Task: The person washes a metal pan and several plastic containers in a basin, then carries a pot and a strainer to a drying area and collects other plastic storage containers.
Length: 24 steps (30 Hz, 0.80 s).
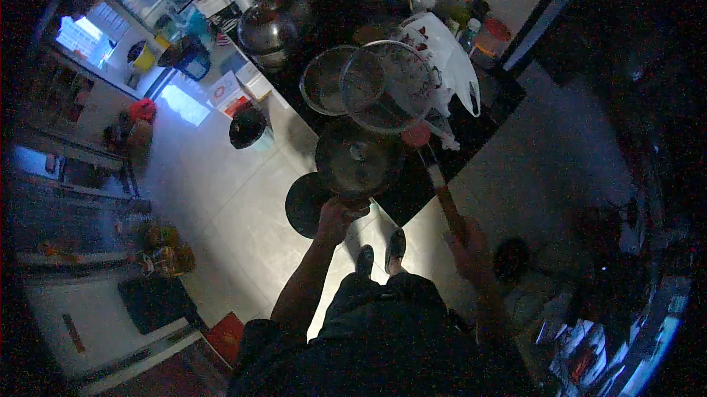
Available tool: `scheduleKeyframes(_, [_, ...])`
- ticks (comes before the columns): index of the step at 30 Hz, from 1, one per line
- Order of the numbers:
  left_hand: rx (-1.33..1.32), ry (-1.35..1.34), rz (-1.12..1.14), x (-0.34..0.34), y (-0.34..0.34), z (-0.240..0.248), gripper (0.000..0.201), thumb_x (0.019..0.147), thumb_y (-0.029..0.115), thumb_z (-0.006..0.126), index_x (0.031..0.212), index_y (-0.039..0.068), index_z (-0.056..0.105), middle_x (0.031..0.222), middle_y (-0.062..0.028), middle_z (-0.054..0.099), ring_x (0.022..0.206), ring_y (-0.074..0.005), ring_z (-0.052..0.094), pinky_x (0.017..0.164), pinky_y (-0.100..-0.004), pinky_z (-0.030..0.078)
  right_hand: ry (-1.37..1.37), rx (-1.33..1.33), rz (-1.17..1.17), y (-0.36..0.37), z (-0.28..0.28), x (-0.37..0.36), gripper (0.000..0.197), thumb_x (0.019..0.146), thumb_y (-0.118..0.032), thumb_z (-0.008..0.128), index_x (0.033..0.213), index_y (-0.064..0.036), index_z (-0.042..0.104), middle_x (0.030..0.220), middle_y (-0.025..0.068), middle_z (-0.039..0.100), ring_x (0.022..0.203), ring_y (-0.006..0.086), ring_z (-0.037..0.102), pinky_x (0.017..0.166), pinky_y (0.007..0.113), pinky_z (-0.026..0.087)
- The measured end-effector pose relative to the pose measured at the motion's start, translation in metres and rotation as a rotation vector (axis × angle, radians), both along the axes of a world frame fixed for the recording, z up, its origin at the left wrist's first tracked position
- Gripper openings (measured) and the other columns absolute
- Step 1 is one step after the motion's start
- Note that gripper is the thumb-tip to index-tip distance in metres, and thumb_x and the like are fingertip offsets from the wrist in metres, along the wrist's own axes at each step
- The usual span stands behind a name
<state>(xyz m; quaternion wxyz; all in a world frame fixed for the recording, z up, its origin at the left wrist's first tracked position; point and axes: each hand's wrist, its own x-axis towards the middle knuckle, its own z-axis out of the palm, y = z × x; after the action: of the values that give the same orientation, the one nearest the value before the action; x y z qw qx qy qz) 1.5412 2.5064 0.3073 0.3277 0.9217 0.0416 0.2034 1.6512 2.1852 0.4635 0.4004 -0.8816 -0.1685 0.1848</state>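
At the counter's near corner is a dark round pan (359, 157). My left hand (340, 220) is closed at its near rim, apparently on the handle, which the fingers hide. To the right, my right hand (470, 248) grips a long-handled ladle (446, 205) by its wooden handle. The ladle's metal shank ends in a small reddish round head (416, 134), just beyond the pan's right rim. Behind the pan are a large see-through bowl (389, 88) and a metal basin (322, 82), overlapping in view. What the pan holds is too dark to tell.
A white plastic bag (458, 65) lies right of the bowls. A steel pot (269, 29) stands at the back left of the dark counter (412, 194). A lined bin (249, 130) sits on the floor left. A dark disc shape (305, 205), perhaps shadow, shows beside the pan.
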Motion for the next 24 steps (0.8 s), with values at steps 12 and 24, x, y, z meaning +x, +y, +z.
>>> scheduleKeyframes(12, [-0.107, -0.034, -0.084, 0.018, -0.002, -0.008, 0.023, 0.096, 0.011, 0.059, 0.113, 0.002, 0.07, 0.113, -0.0121, 0.072, 0.102, -0.0207, 0.069, 0.091, -0.0353, 0.058, 0.241, 0.234, 0.137, 0.176, -0.032, 0.148, 0.023, 0.09, -0.019, 0.063, 0.106, -0.002, 0.063, 0.078, 0.0044, 0.059, 0.071, 0.0167, 0.058, 0.063, 0.035, 0.049])
scheduleKeyframes(24, [-1.794, -0.054, -0.016, 0.005, -0.008, -0.027, 0.037, 0.103, 0.017, 0.053, 0.133, -0.004, 0.051, 0.127, -0.0203, 0.064, 0.113, -0.0334, 0.066, 0.097, -0.0486, 0.057, -0.722, -0.164, 0.952, 0.217, -0.059, 0.251, 0.02, 0.076, -0.016, 0.075, 0.092, -0.0057, 0.07, 0.083, 0.0145, 0.067, 0.075, 0.0268, 0.068, 0.058, 0.038, 0.052])
